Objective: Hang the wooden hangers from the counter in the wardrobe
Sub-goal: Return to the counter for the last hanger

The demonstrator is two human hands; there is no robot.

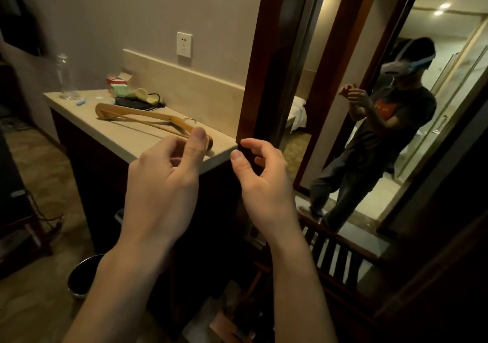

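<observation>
1. Left hand (163, 173): fingers (196, 144) loosely curled, thumb up, holding nothing. Raised in front of the counter's near edge.
2. Right hand (261, 173): fingers (250, 146) curled inward, thumb tip free, also empty. Hovering just off the counter's near right corner.
3. Hangers (148, 119): flat on the counter (126, 136), stacked; looks like two, count unsure. One end near the left side, the other hidden behind the left thumb. Metal hook (190, 119) faint, pointing toward the wall.
4. Relative to fingers: hangers beyond and left of both hands, apart from them; closest end in line with the left thumb, no contact visible.
5. Step in hand, by judgement: reach and pick up. Best to go over the counter edge, pinch at the neck near the hook so the load balances, lift both together if stacked tight, else one at a time.
6. Risk: cable and clutter (137, 99) just behind the hangers; keep hook clear of the cord when lifting.
7. Wardrobe rail not in view; mirror (396, 105) to the right.
</observation>
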